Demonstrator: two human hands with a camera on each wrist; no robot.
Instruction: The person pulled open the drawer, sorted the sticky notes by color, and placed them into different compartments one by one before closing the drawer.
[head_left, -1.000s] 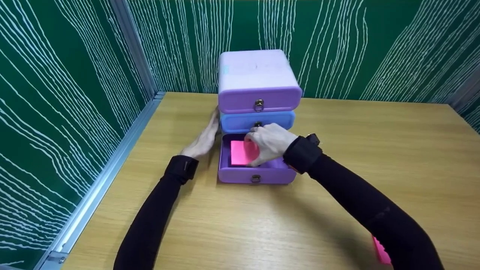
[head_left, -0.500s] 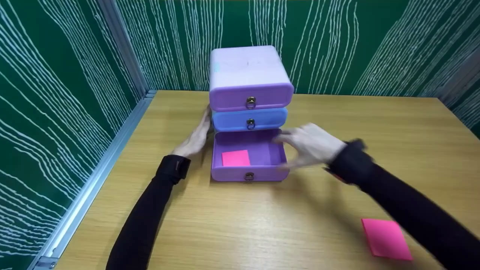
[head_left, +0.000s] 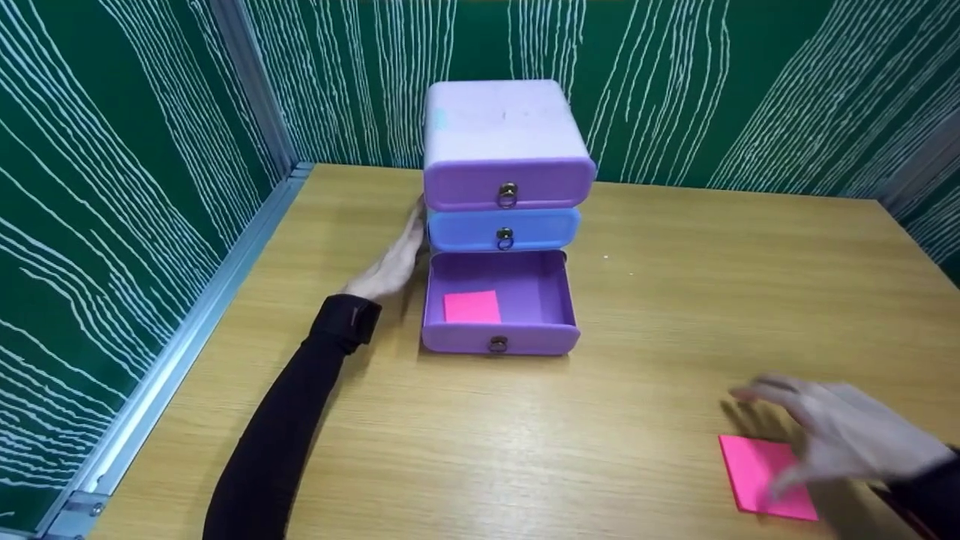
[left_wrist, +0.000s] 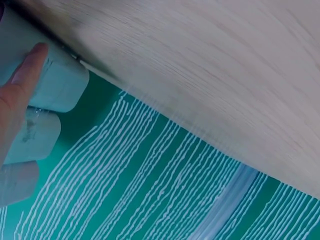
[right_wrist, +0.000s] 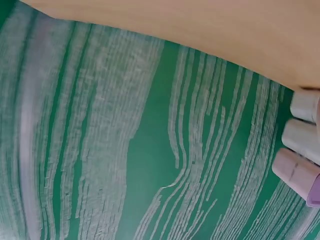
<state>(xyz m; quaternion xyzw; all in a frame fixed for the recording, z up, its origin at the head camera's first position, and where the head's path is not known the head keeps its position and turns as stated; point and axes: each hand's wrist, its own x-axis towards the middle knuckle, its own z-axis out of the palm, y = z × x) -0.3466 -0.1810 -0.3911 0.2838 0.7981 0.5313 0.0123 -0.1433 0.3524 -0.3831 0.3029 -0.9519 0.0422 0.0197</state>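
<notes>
A stack of drawers (head_left: 502, 124) stands on the table, its lowest purple drawer (head_left: 536, 289) pulled out. Inside that drawer, toward the left, lies a pink sticky note pad (head_left: 471, 307). My left hand (head_left: 390, 266) rests against the stack's left side; in the left wrist view a straight finger (left_wrist: 27, 72) lies along the side of one box. At the lower right, my right hand (head_left: 840, 431), blurred, hovers with spread fingers over a second pink sticky note pad (head_left: 750, 465) on the table. Whether the thumb touches that pad I cannot tell.
The blue middle drawer (head_left: 465, 231) and the purple top drawer (head_left: 461, 186) are closed. Green walls with white wavy lines (head_left: 660, 90) enclose the back and left of the wooden table (head_left: 675, 322). A metal rail (head_left: 187, 322) runs along the left edge.
My right hand has let go of the first sticky note pad inside the lowest drawer and moved right and toward me, over the second pad. My left hand has stayed against the stack.
</notes>
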